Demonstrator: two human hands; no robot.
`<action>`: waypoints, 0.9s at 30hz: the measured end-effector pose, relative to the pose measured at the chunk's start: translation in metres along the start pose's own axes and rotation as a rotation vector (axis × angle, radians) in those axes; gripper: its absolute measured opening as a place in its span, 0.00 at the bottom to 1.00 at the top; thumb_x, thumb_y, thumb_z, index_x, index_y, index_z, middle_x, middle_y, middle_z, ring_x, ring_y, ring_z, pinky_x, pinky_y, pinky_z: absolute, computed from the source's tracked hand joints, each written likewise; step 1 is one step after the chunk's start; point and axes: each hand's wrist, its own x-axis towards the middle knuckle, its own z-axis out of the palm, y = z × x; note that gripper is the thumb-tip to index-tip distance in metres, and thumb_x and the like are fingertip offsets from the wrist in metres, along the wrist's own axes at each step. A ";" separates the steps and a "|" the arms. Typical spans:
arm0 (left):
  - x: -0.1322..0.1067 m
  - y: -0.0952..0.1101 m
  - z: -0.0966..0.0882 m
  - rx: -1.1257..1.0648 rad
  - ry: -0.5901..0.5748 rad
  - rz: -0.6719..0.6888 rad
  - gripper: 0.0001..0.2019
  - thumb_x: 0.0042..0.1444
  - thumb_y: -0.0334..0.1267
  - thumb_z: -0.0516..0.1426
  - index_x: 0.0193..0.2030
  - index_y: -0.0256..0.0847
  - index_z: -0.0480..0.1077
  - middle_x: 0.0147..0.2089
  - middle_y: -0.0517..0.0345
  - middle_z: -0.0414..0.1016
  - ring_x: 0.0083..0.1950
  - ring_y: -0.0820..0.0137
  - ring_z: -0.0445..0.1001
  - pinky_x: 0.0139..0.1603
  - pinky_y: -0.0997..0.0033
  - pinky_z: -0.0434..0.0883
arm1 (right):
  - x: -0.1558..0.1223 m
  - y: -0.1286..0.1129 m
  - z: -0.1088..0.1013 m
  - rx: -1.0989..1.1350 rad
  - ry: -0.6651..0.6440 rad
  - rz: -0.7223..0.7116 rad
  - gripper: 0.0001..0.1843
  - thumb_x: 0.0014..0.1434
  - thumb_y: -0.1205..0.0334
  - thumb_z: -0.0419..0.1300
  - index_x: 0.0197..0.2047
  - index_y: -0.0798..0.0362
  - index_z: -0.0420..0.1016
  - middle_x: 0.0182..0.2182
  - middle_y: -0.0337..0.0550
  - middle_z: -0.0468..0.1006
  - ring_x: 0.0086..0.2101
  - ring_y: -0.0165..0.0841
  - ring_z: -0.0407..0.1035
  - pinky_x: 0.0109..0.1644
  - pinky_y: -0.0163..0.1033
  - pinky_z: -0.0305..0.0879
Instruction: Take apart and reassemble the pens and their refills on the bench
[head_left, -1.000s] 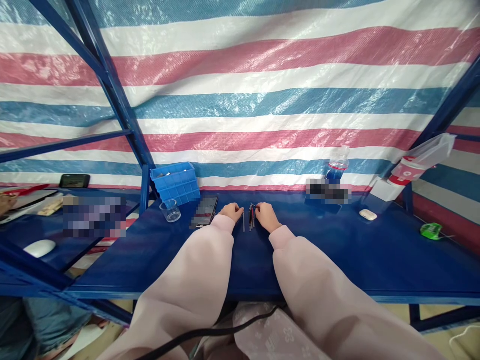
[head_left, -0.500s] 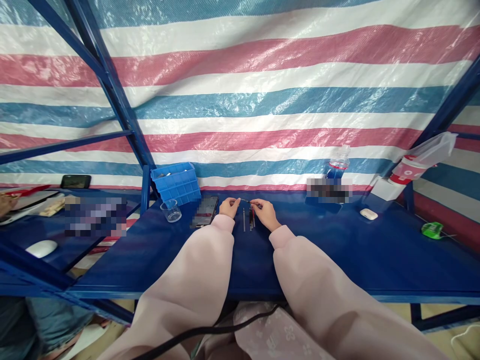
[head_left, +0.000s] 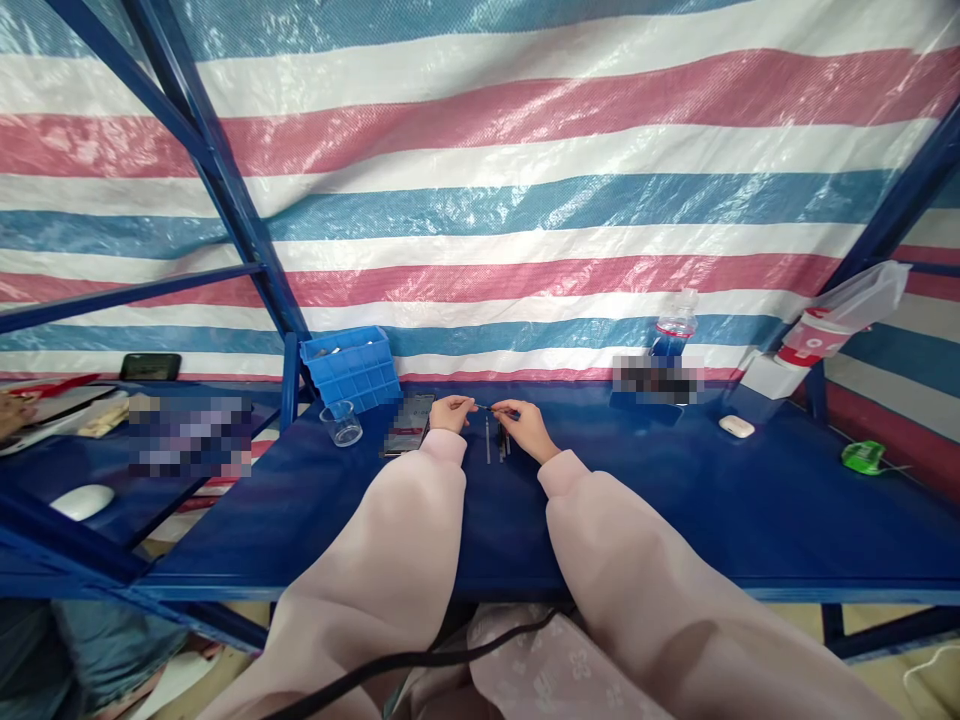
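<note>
Our left hand point(head_left: 452, 413) and right hand point(head_left: 529, 428) held one thin dark stick point(head_left: 495, 409) in a narrow fingertip pinch, just above several more sticks point(head_left: 488, 441) on the blue table point(head_left: 750, 500). Farther off stood one glass beaker point(head_left: 341, 425), one blue bin point(head_left: 351, 369) and one water bottle point(head_left: 676, 325).
</note>
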 end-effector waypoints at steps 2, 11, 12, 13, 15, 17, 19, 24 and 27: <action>-0.002 0.004 -0.005 0.099 0.063 -0.019 0.08 0.49 0.38 0.55 0.31 0.36 0.72 0.33 0.53 0.77 0.20 0.76 0.67 0.27 0.75 0.67 | 0.000 0.000 0.000 -0.012 0.007 0.007 0.10 0.51 0.66 0.56 0.37 0.50 0.76 0.32 0.38 0.77 0.34 0.32 0.69 0.42 0.36 0.64; -0.013 0.023 -0.020 0.857 0.187 -0.108 0.09 0.52 0.36 0.51 0.34 0.43 0.72 0.39 0.49 0.75 0.42 0.58 0.73 0.38 0.62 0.67 | 0.000 -0.002 -0.003 -0.036 0.062 0.120 0.11 0.52 0.66 0.53 0.38 0.53 0.75 0.34 0.41 0.77 0.35 0.31 0.70 0.42 0.36 0.65; -0.013 0.023 -0.020 0.907 0.171 -0.113 0.09 0.52 0.35 0.51 0.35 0.42 0.72 0.39 0.47 0.75 0.43 0.57 0.73 0.38 0.61 0.67 | 0.000 -0.003 -0.003 -0.032 0.070 0.128 0.11 0.53 0.66 0.53 0.38 0.53 0.75 0.34 0.41 0.77 0.34 0.31 0.70 0.41 0.36 0.65; -0.013 0.023 -0.020 0.949 0.154 -0.120 0.09 0.52 0.34 0.51 0.35 0.42 0.72 0.39 0.46 0.75 0.44 0.56 0.73 0.39 0.61 0.67 | 0.000 -0.003 -0.003 -0.028 0.077 0.135 0.11 0.53 0.66 0.53 0.38 0.53 0.74 0.34 0.41 0.77 0.34 0.31 0.70 0.41 0.36 0.65; -0.012 0.022 -0.019 1.007 0.129 -0.135 0.10 0.51 0.33 0.51 0.36 0.40 0.73 0.40 0.45 0.75 0.46 0.56 0.72 0.41 0.60 0.67 | 0.000 -0.003 -0.003 -0.018 0.088 0.141 0.11 0.53 0.66 0.53 0.38 0.53 0.74 0.33 0.41 0.77 0.34 0.31 0.70 0.42 0.36 0.65; -0.012 0.021 -0.019 1.043 0.125 -0.146 0.10 0.51 0.32 0.52 0.38 0.39 0.73 0.41 0.44 0.75 0.46 0.57 0.72 0.43 0.60 0.66 | 0.000 -0.003 -0.003 -0.008 0.097 0.137 0.11 0.53 0.66 0.53 0.37 0.53 0.74 0.33 0.41 0.77 0.34 0.31 0.70 0.42 0.37 0.65; -0.012 0.020 -0.020 1.063 0.126 -0.161 0.11 0.51 0.31 0.52 0.40 0.38 0.72 0.42 0.42 0.74 0.47 0.57 0.71 0.43 0.61 0.67 | 0.000 -0.003 -0.003 0.000 0.104 0.130 0.11 0.53 0.65 0.53 0.37 0.53 0.74 0.33 0.41 0.77 0.34 0.32 0.70 0.42 0.37 0.65; -0.014 0.022 -0.021 1.064 0.123 -0.192 0.12 0.50 0.32 0.53 0.42 0.38 0.72 0.47 0.42 0.71 0.50 0.56 0.69 0.43 0.61 0.67 | 0.000 0.000 -0.001 0.018 0.125 0.110 0.11 0.53 0.64 0.52 0.37 0.53 0.73 0.31 0.41 0.76 0.32 0.32 0.70 0.41 0.38 0.66; -0.015 0.022 -0.019 1.000 0.069 -0.145 0.10 0.51 0.35 0.53 0.39 0.42 0.72 0.49 0.47 0.70 0.49 0.58 0.69 0.42 0.62 0.68 | 0.001 0.001 0.000 0.046 0.149 0.096 0.11 0.52 0.63 0.53 0.37 0.54 0.73 0.32 0.42 0.76 0.32 0.32 0.70 0.41 0.38 0.66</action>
